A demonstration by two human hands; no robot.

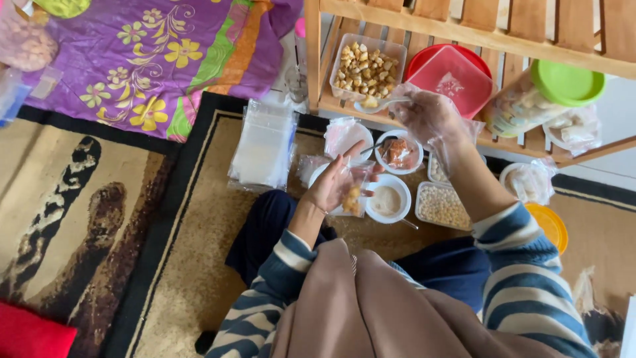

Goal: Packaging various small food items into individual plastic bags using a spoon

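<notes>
Holding a small bag (353, 192) of snack pieces, my left hand (334, 185) grips it; my gloved right hand (427, 116) pinches a white spoon (376, 104) over the snack tub (366, 69).

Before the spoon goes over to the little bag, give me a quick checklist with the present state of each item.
1. Left hand holds the small clear bag: ok.
2. Bag mouth open toward the spoon: cannot tell.
3. Right hand, in a clear glove, grips the white spoon: ok.
4. Spoon is loaded with a piece from the tub of fried cubes: ok.
5. Path between spoon and bag: not ok, the bowl of red paste lies beneath it.
6. Stack of spare bags within reach: ok.
</notes>
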